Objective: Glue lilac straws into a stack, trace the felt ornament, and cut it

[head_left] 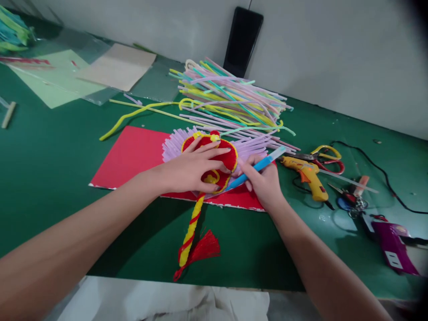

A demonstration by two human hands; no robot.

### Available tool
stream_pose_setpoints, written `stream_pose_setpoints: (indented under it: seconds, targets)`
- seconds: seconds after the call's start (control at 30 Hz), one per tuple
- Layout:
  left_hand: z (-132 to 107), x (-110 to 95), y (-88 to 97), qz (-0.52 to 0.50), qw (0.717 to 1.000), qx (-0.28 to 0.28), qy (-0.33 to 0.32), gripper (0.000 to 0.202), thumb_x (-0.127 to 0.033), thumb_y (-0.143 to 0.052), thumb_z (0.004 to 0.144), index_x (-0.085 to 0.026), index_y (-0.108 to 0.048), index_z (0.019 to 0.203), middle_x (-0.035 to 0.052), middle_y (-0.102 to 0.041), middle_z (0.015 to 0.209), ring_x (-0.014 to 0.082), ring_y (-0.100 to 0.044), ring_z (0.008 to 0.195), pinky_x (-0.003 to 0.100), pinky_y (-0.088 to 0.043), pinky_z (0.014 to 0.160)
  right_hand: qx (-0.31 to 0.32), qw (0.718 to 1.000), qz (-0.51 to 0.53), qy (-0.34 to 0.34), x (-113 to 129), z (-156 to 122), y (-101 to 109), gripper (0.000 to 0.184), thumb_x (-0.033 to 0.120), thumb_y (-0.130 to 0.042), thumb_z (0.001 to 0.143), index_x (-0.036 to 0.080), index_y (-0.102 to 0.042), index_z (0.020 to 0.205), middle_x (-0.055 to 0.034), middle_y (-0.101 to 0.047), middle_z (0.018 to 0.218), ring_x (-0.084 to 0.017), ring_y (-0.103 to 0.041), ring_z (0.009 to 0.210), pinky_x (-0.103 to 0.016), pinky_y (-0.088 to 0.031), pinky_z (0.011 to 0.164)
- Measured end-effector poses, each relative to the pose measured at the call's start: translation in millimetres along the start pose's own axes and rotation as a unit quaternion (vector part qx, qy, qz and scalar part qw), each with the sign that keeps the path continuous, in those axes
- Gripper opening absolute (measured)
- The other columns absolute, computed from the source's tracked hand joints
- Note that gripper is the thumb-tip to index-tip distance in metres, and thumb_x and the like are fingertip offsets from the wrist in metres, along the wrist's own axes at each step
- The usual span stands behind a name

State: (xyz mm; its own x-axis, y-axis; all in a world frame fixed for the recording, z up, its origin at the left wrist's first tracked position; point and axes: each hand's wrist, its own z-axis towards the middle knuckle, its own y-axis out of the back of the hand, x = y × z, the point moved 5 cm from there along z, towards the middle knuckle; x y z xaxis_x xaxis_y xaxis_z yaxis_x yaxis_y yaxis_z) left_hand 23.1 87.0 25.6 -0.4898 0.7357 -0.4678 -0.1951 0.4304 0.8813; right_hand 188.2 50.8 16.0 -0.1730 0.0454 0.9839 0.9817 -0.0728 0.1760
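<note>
Fingers spread, my left hand (200, 167) lies flat over a red fan-shaped craft piece (228, 154) with a yellow edge and yellow flowers. Its handle (192, 227), wound in yellow and red, points toward me and ends in a red tassel (207, 245). Between the fingers of my right hand (264, 180) is a blue pen (259, 166), its tip low beside the fan's right edge. Lilac pipe cleaners (174, 145) fan out from behind the red piece on both sides. Underneath lies a red board (123, 156) with worn white edges.
Behind the board is a heap of coloured pipe cleaners (230, 98); a phone (243, 42) leans on the wall. At right lie a yellow glue gun (309, 176), scissors (329, 160), keys (357, 203) and a purple packet (393, 245). Paper sheets (117, 67) lie at far left.
</note>
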Motion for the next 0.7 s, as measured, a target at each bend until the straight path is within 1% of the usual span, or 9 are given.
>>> stream_pose_setpoints:
  seconds: [0.07, 0.2, 0.33, 0.47, 0.5, 0.63, 0.7]
  targets:
    - [0, 0, -0.2, 0.0, 1.0, 0.004, 0.005, 0.041, -0.049, -0.06, 0.081, -0.033, -0.061, 0.118, -0.0052, -0.023, 0.157, 0.0266, -0.01, 0.146, 0.051, 0.008, 0.116, 0.016, 1.0, -0.02, 0.003, -1, -1, -6, 0.034, 0.04, -0.066, 0.081, 0.021, -0.05, 0.058, 0.0088, -0.043, 0.035, -0.007, -0.041, 0.033, -0.021, -0.035, 0.04]
    - [1, 0, -0.7, -0.003, 1.0, 0.005, 0.009, 0.039, -0.049, -0.059, 0.081, -0.032, -0.061, 0.116, -0.0066, -0.023, 0.157, 0.0266, -0.01, 0.146, 0.048, 0.01, 0.116, 0.001, 0.999, -0.048, 0.02, 3, -3, -8, 0.037, 0.034, -0.067, 0.08, 0.021, -0.044, 0.055, 0.0093, -0.042, 0.037, -0.005, -0.037, 0.035, -0.021, -0.034, 0.042]
    - [2, 0, -1.6, -0.002, 1.0, 0.005, 0.012, 0.038, -0.049, -0.059, 0.081, -0.032, -0.062, 0.115, -0.0078, -0.023, 0.157, 0.0259, -0.01, 0.146, 0.046, 0.009, 0.116, 0.008, 0.997, -0.077, 0.013, 4, 0, -8, 0.034, 0.032, -0.065, 0.081, 0.021, -0.043, 0.056, 0.0096, -0.042, 0.037, -0.006, -0.037, 0.035, -0.02, -0.033, 0.04]
    - [2, 0, -1.7, -0.01, 1.0, 0.001, 0.014, 0.036, -0.047, -0.059, 0.081, -0.034, -0.061, 0.115, -0.0086, -0.024, 0.156, 0.0254, -0.011, 0.146, 0.047, 0.003, 0.117, -0.04, 0.993, -0.103, 0.035, 9, 1, -2, 0.033, 0.025, -0.063, 0.08, 0.022, -0.041, 0.056, 0.01, -0.042, 0.035, -0.006, -0.036, 0.032, -0.021, -0.029, 0.037]
    - [2, 1, -1.8, -0.011, 1.0, 0.001, 0.016, 0.036, -0.046, -0.059, 0.081, -0.034, -0.061, 0.115, -0.0086, -0.024, 0.156, 0.0255, -0.012, 0.146, 0.048, 0.002, 0.117, -0.042, 0.993, -0.1, 0.039, 10, 0, -1, 0.033, 0.024, -0.063, 0.081, 0.022, -0.041, 0.055, 0.0101, -0.042, 0.035, -0.006, -0.036, 0.031, -0.02, -0.03, 0.037]
    - [2, 1, -1.5, -0.018, 1.0, 0.0, 0.018, 0.034, -0.045, -0.061, 0.079, -0.033, -0.063, 0.112, -0.0092, -0.024, 0.156, 0.027, -0.014, 0.145, 0.047, 0.002, 0.118, 0.013, 0.995, -0.088, 0.034, 11, -2, -9, 0.033, 0.027, -0.064, 0.081, 0.022, -0.044, 0.056, 0.0095, -0.044, 0.034, -0.006, -0.04, 0.031, -0.021, -0.034, 0.038]
    - [2, 1, -1.3, -0.02, 1.0, -0.001, 0.019, 0.034, -0.044, -0.062, 0.079, -0.032, -0.063, 0.111, -0.0091, -0.023, 0.156, 0.0277, -0.014, 0.145, 0.046, 0.001, 0.118, 0.024, 0.994, -0.099, 0.043, 13, -4, -10, 0.032, 0.028, -0.064, 0.081, 0.022, -0.045, 0.056, 0.0091, -0.045, 0.035, -0.007, -0.041, 0.032, -0.021, -0.035, 0.039]
